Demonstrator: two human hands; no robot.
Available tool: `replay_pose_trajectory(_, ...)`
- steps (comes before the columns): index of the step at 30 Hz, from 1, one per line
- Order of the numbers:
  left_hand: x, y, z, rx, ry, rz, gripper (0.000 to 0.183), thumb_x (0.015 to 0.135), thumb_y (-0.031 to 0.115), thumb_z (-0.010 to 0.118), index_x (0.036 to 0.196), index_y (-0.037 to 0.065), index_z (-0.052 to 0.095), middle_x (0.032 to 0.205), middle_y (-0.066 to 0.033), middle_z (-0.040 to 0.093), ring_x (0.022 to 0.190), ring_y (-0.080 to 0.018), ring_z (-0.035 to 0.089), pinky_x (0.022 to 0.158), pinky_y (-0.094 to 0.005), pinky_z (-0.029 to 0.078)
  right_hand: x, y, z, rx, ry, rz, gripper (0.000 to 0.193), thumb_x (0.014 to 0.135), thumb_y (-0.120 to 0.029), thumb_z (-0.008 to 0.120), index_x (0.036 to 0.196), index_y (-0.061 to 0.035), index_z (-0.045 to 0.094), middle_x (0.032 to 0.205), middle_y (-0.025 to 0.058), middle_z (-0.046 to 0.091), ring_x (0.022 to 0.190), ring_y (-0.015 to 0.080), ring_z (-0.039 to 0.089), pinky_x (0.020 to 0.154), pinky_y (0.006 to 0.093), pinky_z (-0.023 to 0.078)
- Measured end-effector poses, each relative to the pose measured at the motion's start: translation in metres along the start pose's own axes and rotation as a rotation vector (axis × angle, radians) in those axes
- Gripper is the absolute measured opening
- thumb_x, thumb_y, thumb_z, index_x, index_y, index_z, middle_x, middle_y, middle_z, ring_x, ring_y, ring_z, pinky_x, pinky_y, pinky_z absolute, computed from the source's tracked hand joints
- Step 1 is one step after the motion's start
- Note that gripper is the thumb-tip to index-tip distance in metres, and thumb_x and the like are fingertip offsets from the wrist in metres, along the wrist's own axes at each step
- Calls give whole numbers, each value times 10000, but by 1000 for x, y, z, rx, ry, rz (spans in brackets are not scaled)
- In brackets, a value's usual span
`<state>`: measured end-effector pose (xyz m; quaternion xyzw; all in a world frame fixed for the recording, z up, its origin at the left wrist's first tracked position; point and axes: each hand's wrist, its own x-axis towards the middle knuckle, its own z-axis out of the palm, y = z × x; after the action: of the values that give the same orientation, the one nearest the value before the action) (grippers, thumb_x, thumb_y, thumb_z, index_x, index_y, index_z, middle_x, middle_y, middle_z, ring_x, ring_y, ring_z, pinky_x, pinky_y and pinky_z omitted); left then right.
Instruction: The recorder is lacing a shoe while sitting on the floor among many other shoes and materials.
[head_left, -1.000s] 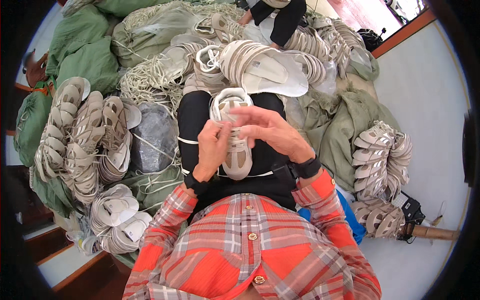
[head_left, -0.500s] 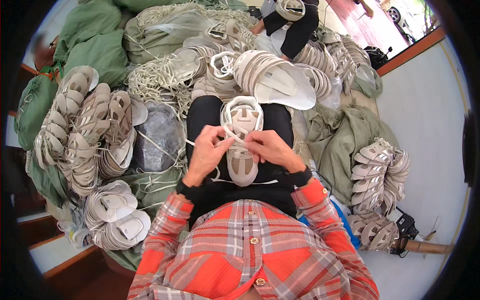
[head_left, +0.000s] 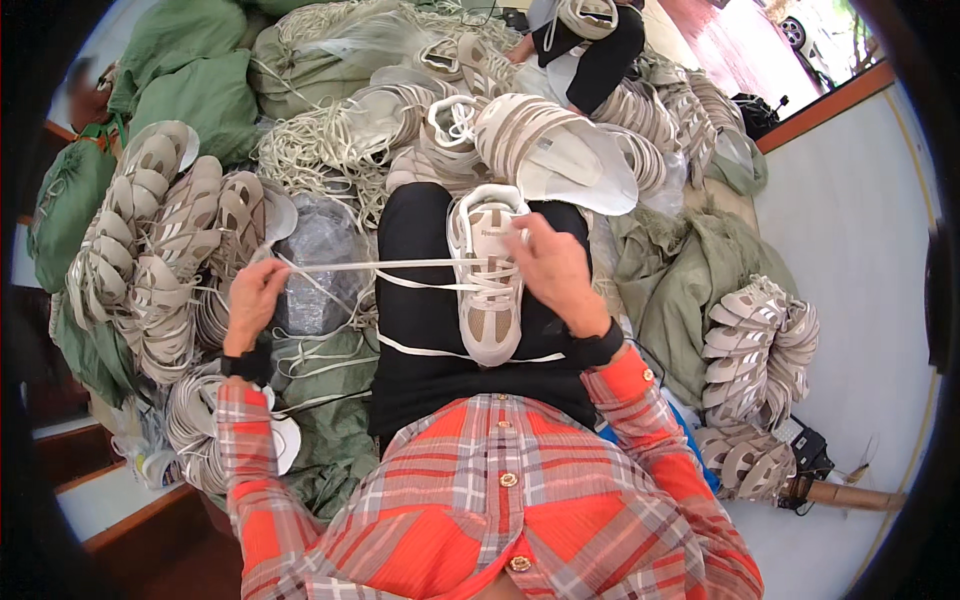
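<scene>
A beige and white sneaker (head_left: 483, 322) rests across my lap, toe toward me, with its lace threaded through the lower eyelets. My left hand (head_left: 257, 290) is out to the left, pinching a flat white shoelace (head_left: 345, 266). That lace runs taut across to the sneaker's eyelets. Bent over the sneaker's right side is my right hand (head_left: 556, 268), its fingertips gripping by the tongue; whether lace is also between them is hidden. Another loose stretch of lace (head_left: 425, 350) lies over my black trousers below the toe.
Stacked shoe uppers (head_left: 165, 265) lie at left, others (head_left: 755, 335) at right. Ahead are a large stack of uppers (head_left: 560, 150) and a tangle of laces (head_left: 315, 150). Green sacks (head_left: 195, 100) stand far left. A person in black (head_left: 610, 60) sits at the far side.
My left hand has swung out to the left, drawing the lace straight. My right hand has shifted slightly up and right, to the sneaker's tongue.
</scene>
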<state>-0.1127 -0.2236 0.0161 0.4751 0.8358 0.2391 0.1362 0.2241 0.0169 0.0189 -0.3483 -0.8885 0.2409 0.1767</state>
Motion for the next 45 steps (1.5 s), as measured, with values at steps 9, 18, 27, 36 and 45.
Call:
replay_pose_trajectory(9, -55, -124, -73, 194, 40, -72, 138, 835, 127, 582, 833, -6, 618, 674, -104, 589, 622, -229, 559, 576, -323, 428, 28, -31, 31, 279, -657, -100, 219, 848, -216, 551, 782, -10, 585, 654, 197, 600, 653, 391, 607, 602, 460, 490)
replay_pose_trajectory(18, -18, -101, 15, -667, 443, -553, 225, 866, 172, 549, 990, 8, 639, 827, -138, 676, 747, -218, 667, 646, -307, 515, -41, -112, 60, 188, -699, -600, 213, 850, -205, 551, 763, -11, 565, 605, 201, 586, 582, 371, 609, 521, 458, 486)
replay_pose_trajectory(27, 24, 99, 106, -1102, -226, -237, 222, 870, 62, 569, 1084, -1, 570, 887, -89, 671, 645, -56, 563, 517, -166, 421, -40, -96, 40, 163, -760, -531, 154, 870, -153, 508, 876, -34, 604, 659, 178, 601, 620, 324, 628, 526, 419, 486)
replay_pose_trajectory(36, 23, 142, 125, -497, -285, 36, 199, 817, 151, 606, 943, 4, 651, 765, -112, 677, 702, -190, 659, 647, -292, 496, 16, -23, 3, 336, -450, 198, 258, 897, -192, 491, 1033, 10, 575, 650, 178, 628, 485, 274, 590, 450, 384, 460)
replay_pose_trajectory(45, 17, 154, 140, -297, 19, 121, 134, 811, 173, 631, 844, 43, 637, 722, -103, 648, 664, -253, 635, 585, -338, 483, 16, -26, 5, 826, -578, 445, 316, 888, -137, 513, 1129, 68, 507, 543, 82, 563, 354, 118, 466, 345, 248, 367)
